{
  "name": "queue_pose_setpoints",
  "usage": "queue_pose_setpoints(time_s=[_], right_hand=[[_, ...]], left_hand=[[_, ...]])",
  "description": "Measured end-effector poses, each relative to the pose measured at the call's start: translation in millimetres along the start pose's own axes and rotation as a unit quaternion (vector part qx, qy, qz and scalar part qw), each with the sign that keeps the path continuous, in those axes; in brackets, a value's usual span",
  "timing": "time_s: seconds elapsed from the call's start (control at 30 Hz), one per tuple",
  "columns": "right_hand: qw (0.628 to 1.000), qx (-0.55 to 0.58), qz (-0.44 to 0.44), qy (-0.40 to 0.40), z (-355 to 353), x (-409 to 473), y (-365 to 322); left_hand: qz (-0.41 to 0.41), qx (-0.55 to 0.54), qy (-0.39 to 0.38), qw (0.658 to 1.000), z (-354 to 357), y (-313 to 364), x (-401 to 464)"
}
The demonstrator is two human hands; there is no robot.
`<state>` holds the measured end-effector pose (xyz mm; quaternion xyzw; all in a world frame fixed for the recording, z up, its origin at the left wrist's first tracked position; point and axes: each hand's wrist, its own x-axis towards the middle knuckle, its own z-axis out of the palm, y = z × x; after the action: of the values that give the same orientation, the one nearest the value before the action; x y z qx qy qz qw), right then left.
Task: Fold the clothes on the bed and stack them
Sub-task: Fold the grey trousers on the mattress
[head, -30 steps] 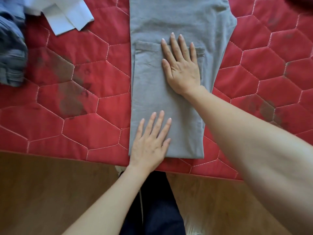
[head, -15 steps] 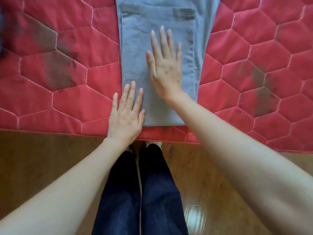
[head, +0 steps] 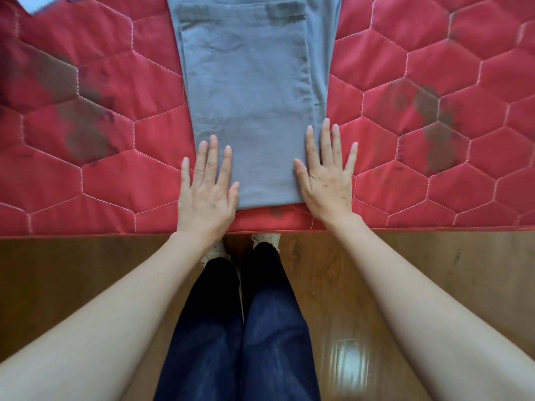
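Top edge cuts off the grey garment [head: 246, 96].

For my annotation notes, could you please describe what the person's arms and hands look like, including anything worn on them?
Both forearms are bare up to the frame's edge: no sleeves show. The left hand and right hand wear no gloves, and no rings, watch or bracelets are visible. The fingernails look short and unpainted. Small dark specks dot the backs of both hands. Lower down, the person wears dark blue trousers.

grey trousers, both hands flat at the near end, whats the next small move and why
Probably grip the near corners and fold that end away. The left hand and right hand lie flat on either side of the trousers' near edge, and the cloth is still one long, smooth strip on the bed.
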<state>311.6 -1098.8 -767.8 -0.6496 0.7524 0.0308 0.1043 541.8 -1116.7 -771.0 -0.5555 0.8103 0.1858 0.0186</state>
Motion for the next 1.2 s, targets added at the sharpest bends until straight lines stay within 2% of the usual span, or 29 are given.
queue_pose_setpoints(time_s=[0.17, 0.23, 0.33, 0.43, 0.5, 0.57, 0.7, 0.8, 1.0, 1.2], right_hand=[[0.979, -0.056, -0.195, 0.007, 1, -23, 15], [0.968, -0.088, -0.234, 0.015, -1, -26, 26], [0.947, -0.096, -0.293, 0.087, -9, -22, 36], [0.927, -0.068, -0.339, 0.146, -21, -16, 39], [0.930, -0.017, -0.335, 0.151, -31, -13, 36], [0.942, 0.060, -0.306, 0.128, -44, -12, 32], [0.962, 0.168, -0.198, 0.079, -77, -11, 23], [0.963, 0.173, -0.169, 0.118, -112, -7, 13], [0.946, 0.189, -0.173, 0.201, -196, -7, -3], [0.941, 0.190, -0.188, 0.205, -277, -34, -15]], left_hand=[[0.077, 0.078, -0.025, 0.994, -1, -13, 2], [0.114, 0.114, -0.027, 0.986, -4, -19, 3], [0.154, 0.153, -0.023, 0.976, -13, -23, 3], [0.243, 0.180, 0.045, 0.952, -20, -33, -6], [0.289, 0.133, 0.107, 0.942, -26, -41, -10], [0.287, 0.053, 0.123, 0.949, -36, -44, -13], [0.175, -0.141, 0.101, 0.969, -66, -37, -17], [0.141, -0.218, 0.090, 0.962, -106, -30, -16], [0.170, -0.231, 0.140, 0.948, -210, -19, -11], [0.201, -0.229, 0.186, 0.934, -286, -8, -34]])
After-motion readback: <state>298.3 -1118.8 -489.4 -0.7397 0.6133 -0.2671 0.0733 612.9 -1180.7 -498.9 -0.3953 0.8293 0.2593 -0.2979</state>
